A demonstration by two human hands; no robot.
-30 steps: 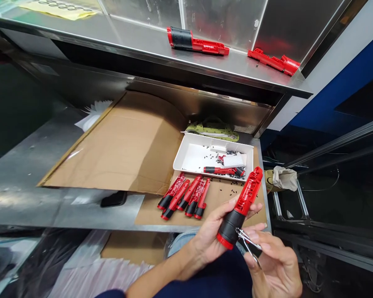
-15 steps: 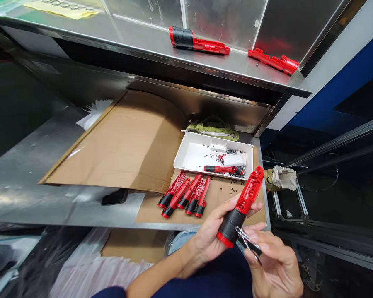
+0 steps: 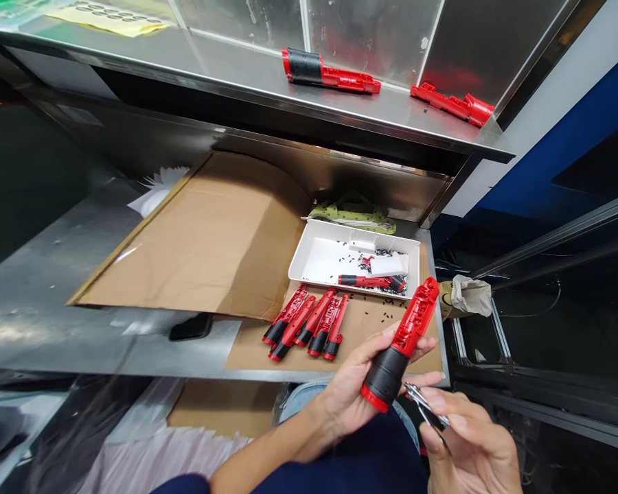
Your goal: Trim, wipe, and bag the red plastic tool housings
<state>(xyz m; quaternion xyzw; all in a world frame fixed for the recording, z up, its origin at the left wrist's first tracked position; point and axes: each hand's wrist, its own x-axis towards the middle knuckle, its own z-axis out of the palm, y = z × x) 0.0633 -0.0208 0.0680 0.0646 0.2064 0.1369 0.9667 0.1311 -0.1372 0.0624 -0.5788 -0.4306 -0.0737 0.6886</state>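
Note:
In my left hand (image 3: 353,391) is a long plastic tool housing, with an open red upper part and a black sleeve (image 3: 386,372) ending in a red rim. It is tilted, with ribs and recesses facing up; my fingers wrap round it from below. My right hand (image 3: 476,439) pinches a slim, shiny metal tool (image 3: 423,403) that looks like tweezers. Its tip is just right of the sleeve, apart from it. Several similar red and black housings (image 3: 309,322) lie side by side on the cardboard mat (image 3: 363,346), beyond my left hand.
Behind the mat, a white tray (image 3: 314,250) holds small black parts, white blocks and red-black pieces. A large cardboard sheet (image 3: 196,233) covers the bench's middle. Two housings, one red-black (image 3: 334,75) and one red (image 3: 453,104), rest on the upper metal shelf (image 3: 226,75).
My right hand has moved right and slightly down with the metal tool, whose tip has come away from the black sleeve. My left hand and the housing have barely shifted.

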